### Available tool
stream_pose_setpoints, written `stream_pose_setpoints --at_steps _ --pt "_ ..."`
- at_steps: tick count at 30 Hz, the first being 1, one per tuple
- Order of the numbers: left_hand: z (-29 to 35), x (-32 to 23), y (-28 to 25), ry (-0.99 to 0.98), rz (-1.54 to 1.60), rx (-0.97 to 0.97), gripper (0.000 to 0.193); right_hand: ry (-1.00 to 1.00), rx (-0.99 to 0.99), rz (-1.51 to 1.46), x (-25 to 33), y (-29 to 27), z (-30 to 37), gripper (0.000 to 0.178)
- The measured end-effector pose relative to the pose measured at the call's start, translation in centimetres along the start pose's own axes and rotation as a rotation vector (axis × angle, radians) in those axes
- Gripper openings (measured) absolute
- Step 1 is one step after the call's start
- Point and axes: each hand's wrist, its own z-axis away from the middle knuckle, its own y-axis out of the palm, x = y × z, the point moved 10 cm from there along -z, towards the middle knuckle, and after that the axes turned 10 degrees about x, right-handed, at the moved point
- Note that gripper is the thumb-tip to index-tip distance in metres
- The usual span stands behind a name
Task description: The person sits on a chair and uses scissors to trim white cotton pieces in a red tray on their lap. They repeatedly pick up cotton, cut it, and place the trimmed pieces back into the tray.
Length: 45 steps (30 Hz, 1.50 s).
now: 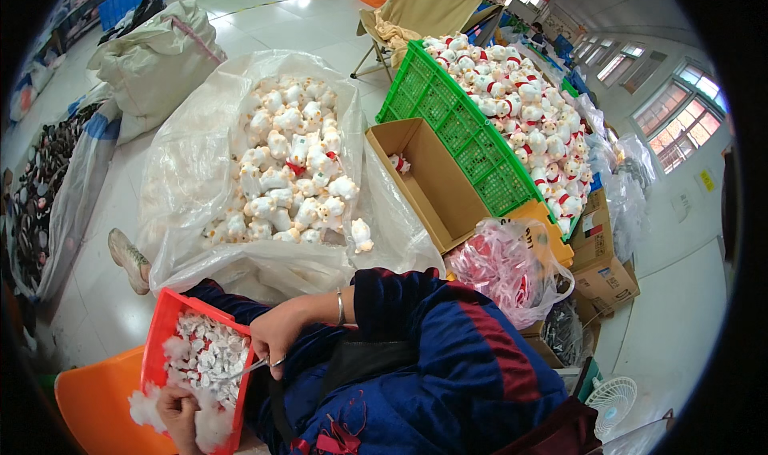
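Head view: seated person at work, lower part of the frame. At lower left, one red tray (160, 331) holds small white pieces (212, 347), too many and too overlapped to count. White stuffing (213, 425) lies in several loose clumps at the tray's lower end, hiding some pieces; a smaller tuft shows higher up. The left hand (178, 413), fingers bent inward, touches the stuffing; whether it pinches a tuft cannot be told. The right hand (276, 333) is closed on one slender metal tool (254, 367), whose shaft crosses the tray's right rim. One orange chair (96, 399) stands beside the tray.

Surroundings: at centre, translucent plastic sheeting (192, 159) bears dozens of white plush toys (280, 203). Upper right of centre, one green crate (456, 135) is heaped with red-trimmed plush. Against it stands one open cardboard box (440, 207) with one small toy (399, 163) visible inside; just below, one bag of pink ribbons (504, 267) blocks sight of a yellow crate (548, 223). Upper left: one large white sack (160, 63). Upper centre: one tan folding chair (424, 15). Lower right: one fan (612, 399).
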Motion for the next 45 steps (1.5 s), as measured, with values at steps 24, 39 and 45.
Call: stream_pose_setpoints --at_steps 24,39,45 --pt "0.6 6.7 5.9 -0.213 0.075 -0.192 0.029 0.433 -1.360 -0.374 -23.6 -1.6 51.0 0.052" --pt "2.3 4.7 5.6 -0.063 0.072 -0.383 0.030 0.454 -2.052 -0.654 -36.1 6.6 73.4 0.042" --pt "2.8 4.0 5.8 -0.092 0.030 -0.437 0.031 0.457 -2.051 -0.614 -36.1 6.5 75.0 0.037"
